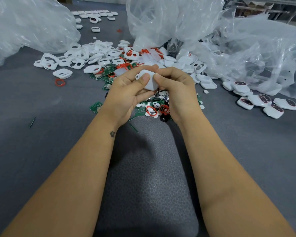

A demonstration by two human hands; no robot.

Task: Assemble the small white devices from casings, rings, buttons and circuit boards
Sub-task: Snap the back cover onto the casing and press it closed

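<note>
Both hands hold one small white casing [149, 82] above the parts pile, at the middle of the view. My left hand [126, 93] grips it from the left with the thumb pressed on its top. My right hand [176, 89] grips its right side, thumb on the edge. Under the hands lie green circuit boards [96, 106], red rings [151, 111] and round white buttons [161, 97]. A heap of white casing frames [75, 61] spreads behind and to the left. What is inside the held casing is hidden.
Several closed white devices with dark windows [261, 100] lie at the right. Large clear plastic bags [169, 19] stand at the back, left and right. A lone red ring [60, 82] lies left. More white pieces [96, 16] sit far back on the grey table [41, 134].
</note>
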